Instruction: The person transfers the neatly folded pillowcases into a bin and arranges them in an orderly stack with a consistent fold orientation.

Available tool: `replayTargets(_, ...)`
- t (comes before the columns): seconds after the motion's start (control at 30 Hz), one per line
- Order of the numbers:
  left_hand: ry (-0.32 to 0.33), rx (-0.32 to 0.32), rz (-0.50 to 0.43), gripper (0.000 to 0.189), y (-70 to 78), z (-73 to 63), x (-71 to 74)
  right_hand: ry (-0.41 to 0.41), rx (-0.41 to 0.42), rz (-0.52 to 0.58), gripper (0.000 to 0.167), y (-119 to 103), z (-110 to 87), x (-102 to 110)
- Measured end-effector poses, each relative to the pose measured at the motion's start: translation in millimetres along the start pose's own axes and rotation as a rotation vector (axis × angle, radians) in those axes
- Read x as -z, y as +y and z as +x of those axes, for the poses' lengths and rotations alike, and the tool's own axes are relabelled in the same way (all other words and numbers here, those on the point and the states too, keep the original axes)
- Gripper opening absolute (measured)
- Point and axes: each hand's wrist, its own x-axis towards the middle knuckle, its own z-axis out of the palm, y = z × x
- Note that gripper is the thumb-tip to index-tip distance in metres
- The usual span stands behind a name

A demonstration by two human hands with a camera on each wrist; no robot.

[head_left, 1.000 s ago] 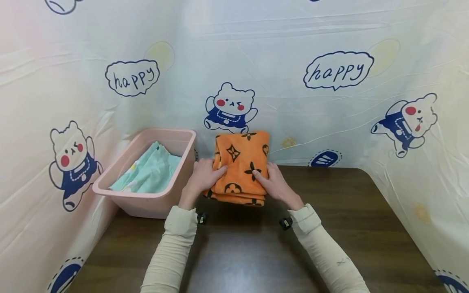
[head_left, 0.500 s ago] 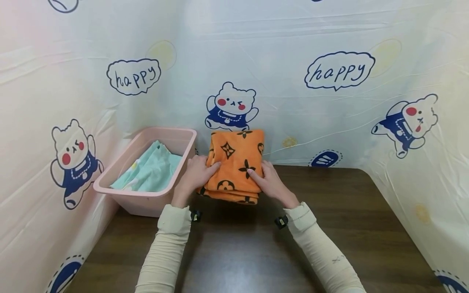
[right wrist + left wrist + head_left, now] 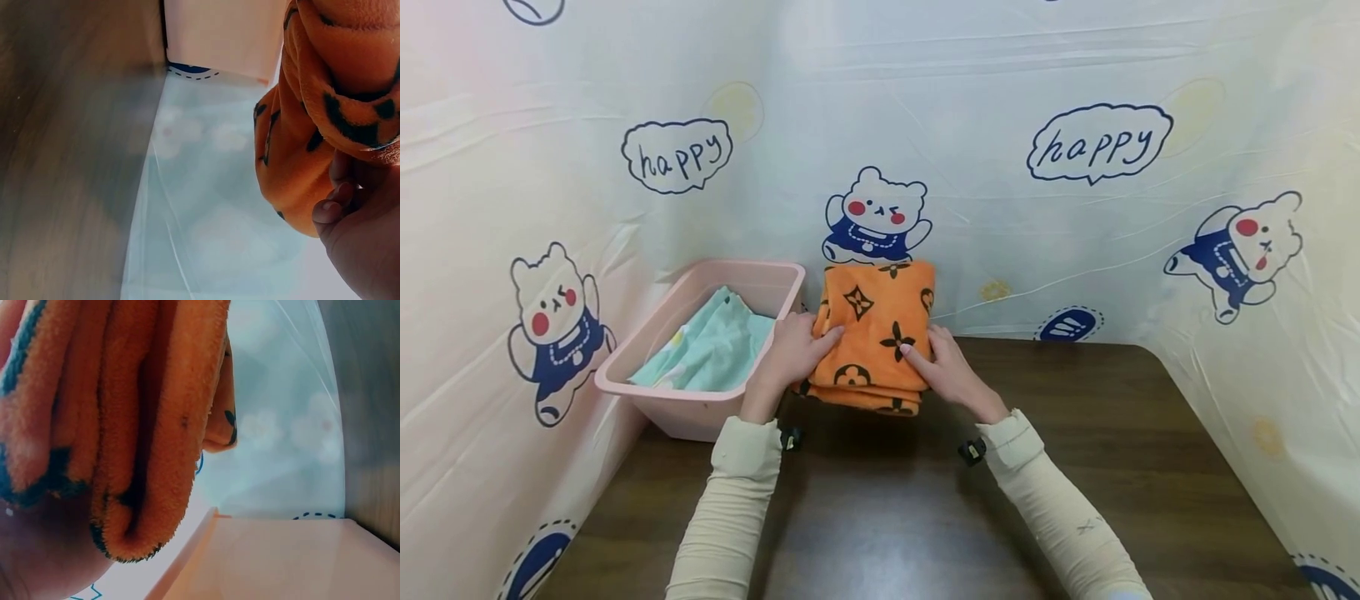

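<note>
Between both hands hangs a folded orange towel with dark flower-like marks, held above the table. My left hand grips its left edge, thumb on the front face; my right hand grips the right edge the same way. The thick stacked folds of the towel fill the left wrist view. Curled fingers show under the towel in the right wrist view. Close to the left hand stands a pink plastic basin, in which a rumpled light-green cloth lies.
The dark brown wooden table spreads under the arms. A pale sheet printed with cartoon bears and "happy" bubbles hangs behind the table and along both sides. The basin stands at the table's back left.
Both hands have carried the orange towel a short way left, nearer to the pink basin. The grip looks the same, and the basin and the green cloth stay put.
</note>
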Motion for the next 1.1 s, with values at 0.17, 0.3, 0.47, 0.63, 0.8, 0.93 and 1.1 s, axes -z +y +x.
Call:
replayTargets(0.17,-0.008,0.021,-0.014,0.043,-2.6,-1.7,2.5,-0.009,0.005,0.007,0.045,-3,2.7,-3)
replayTargets(0.3,-0.016,0.05,-0.019,0.045,-5.2,-1.5,6.4,-0.024,-0.006,0.019,0.046,-5,7.3,-6)
replayTargets(0.47,-0.007,0.056,-0.002,0.046,-7.2,-1.2,12.3,-0.025,-0.013,0.011,0.048,-10,12.8,-9)
replayTargets(0.63,-0.003,0.045,0.0,0.047,-6.5,-0.9,19.4,-0.02,0.002,0.01,0.044,-16,16.3,-9)
replayTargets(0.8,0.009,0.034,0.014,0.047,-5.3,-1.3,26.9,-0.032,0.026,0.017,0.044,-18,20.6,-10)
replayTargets(0.93,0.008,0.045,0.042,0.049,-7.1,-3.2,35.6,-0.043,0.053,0.016,0.048,-21,25.7,-14)
replayTargets(1.1,-0.004,0.048,0.041,0.048,-6.2,-2.5,43.0,-0.031,0.059,0.007,0.05,-25,28.8,-15)
